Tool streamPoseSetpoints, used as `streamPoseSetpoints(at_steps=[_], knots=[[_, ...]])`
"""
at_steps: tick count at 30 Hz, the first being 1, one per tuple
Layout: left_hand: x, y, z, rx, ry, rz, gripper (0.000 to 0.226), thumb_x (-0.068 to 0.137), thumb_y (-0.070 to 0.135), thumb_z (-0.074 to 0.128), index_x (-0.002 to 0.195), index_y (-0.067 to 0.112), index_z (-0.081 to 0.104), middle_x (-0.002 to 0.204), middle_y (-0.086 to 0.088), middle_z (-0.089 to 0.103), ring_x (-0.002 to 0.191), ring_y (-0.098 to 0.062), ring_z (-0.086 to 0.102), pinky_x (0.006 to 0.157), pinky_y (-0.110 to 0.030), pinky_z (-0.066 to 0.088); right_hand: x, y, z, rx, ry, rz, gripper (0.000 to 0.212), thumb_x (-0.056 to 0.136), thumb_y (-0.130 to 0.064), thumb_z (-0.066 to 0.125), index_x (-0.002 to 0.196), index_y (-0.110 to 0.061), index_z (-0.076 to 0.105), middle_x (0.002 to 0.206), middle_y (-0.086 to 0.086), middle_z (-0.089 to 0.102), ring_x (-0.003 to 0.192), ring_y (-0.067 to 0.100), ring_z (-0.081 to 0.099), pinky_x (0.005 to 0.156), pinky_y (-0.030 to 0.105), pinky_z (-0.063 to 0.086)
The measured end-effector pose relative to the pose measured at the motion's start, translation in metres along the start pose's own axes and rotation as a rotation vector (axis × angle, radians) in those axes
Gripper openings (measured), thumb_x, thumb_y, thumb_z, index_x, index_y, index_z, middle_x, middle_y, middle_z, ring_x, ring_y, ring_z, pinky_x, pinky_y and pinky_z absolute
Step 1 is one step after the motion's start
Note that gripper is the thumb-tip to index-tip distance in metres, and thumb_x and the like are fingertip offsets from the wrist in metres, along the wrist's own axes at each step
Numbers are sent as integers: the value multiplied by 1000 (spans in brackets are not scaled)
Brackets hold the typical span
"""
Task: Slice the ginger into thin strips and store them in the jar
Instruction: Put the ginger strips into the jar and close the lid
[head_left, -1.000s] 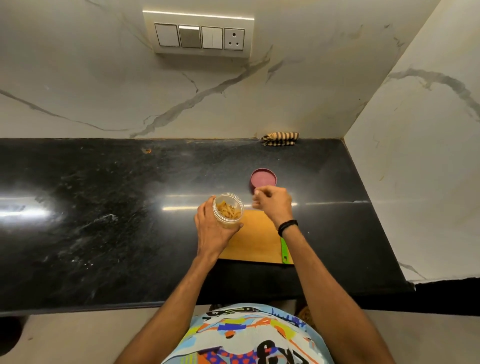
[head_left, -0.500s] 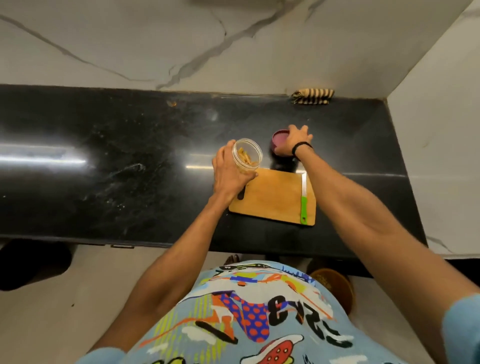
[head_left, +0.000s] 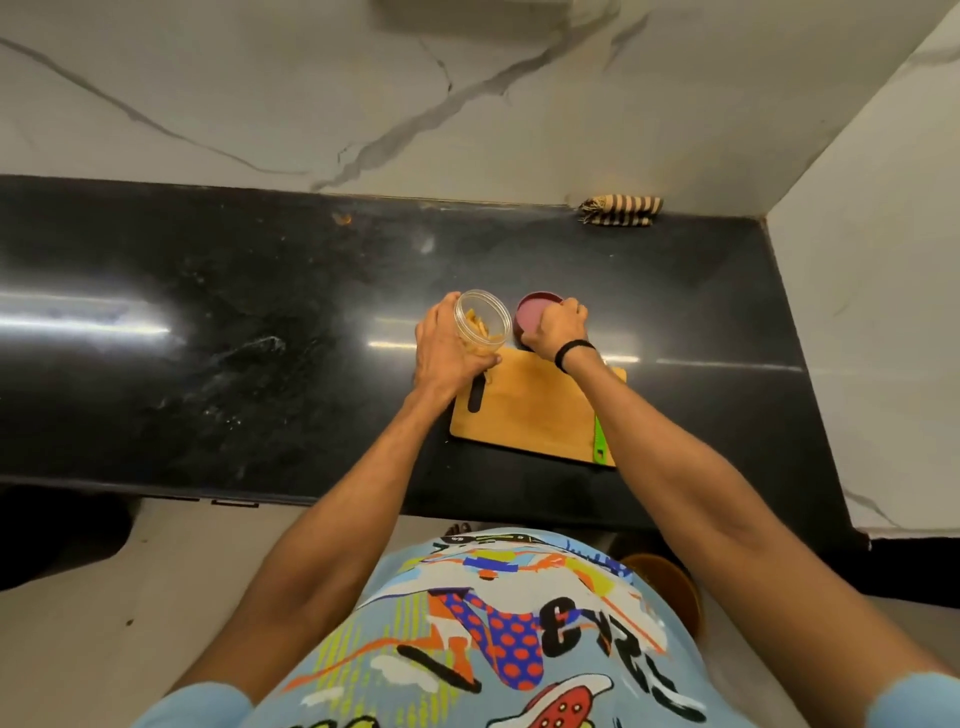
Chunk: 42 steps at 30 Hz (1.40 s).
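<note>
So, the ginger strips (head_left: 475, 332), pale tan, thin and stick-like, sit inside the jar (head_left: 488, 317). It's a small clear plastic cylinder w/ a wide round mouth, at the board's far-left corner. It's tipped, mouth up and toward the right, prob. so the opening faces the lid.

The left hand (head_left: 447, 358) wraps it from the left, fingers and thumb curled round the wall, clamped on it.

Just beside the jar's mouth, to the right, is the lid (head_left: 535, 312): a flat maroon disc w/ a low rim, matte-looking, just past the board's far edge. The right hand (head_left: 553, 330) is on it, fingers bunched and curled over its near-right edge. Can't tell if it's lifted yet. My read: slicing is done, strips are stored, and capping is what's left.

Below both hands lies the cutting board (head_left: 530, 410), smooth light wood, rectangular w/ rounded corners and a dark oblong grip slot. No ginger is visible on it.

The knife (head_left: 600, 441) rests along the board's right edge. Its bright green handle shows; the blade is hidden under the right forearm.

All of this is on a glossy black stone countertop (head_left: 260, 338), speckled, w/ light streaks. At the back, by the white veined wall (head_left: 311, 93), a striped cloth (head_left: 621, 210) lies bunched, well apart.
</note>
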<state>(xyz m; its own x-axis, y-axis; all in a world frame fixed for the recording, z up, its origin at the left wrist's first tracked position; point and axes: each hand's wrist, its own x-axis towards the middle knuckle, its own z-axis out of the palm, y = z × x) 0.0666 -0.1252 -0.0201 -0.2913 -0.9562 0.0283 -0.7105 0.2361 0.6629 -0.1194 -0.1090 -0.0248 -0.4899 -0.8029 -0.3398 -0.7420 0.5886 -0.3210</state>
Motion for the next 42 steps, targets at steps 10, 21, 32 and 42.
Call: streamPoseSetpoints(at_steps=[10, 21, 32, 42], knots=[[5, 10, 5, -30, -31, 35, 101, 56, 54, 86, 140, 24, 38, 133, 1, 49, 125, -20, 44, 100, -26, 25, -31, 9, -48, 773, 31, -107, 24, 87, -27, 65, 69, -11, 62, 73, 1, 60, 70, 16, 55, 60, 32, 46], [11, 33, 17, 44, -131, 128, 103, 62, 37, 91, 147, 20, 35, 142, -4, 45, 128, -26, 44, 96, -28, 29, -60, 17, -57, 651, -96, -383, 20, 79, -16, 77, 84, -20, 58, 121, 5, 53, 112, 23, 52, 86, 36, 56], [15, 47, 13, 101, -202, 186, 94, 60, 31, 92, 138, 25, 40, 138, 0, 47, 124, -23, 43, 96, -27, 33, -46, 25, -65, 477, -173, -196, 88, 78, -66, 66, 147, -22, 34, 144, 13, 45, 108, 32, 62, 64, 31, 60], [27, 50, 2, 62, -323, 216, 101, 50, 29, 93, 137, 27, 43, 132, 3, 48, 116, -14, 47, 99, -31, 40, -41, 26, -71, 532, -272, -293, 89, 73, -28, 85, 143, -22, 31, 138, 4, 41, 121, 26, 48, 91, 34, 54]])
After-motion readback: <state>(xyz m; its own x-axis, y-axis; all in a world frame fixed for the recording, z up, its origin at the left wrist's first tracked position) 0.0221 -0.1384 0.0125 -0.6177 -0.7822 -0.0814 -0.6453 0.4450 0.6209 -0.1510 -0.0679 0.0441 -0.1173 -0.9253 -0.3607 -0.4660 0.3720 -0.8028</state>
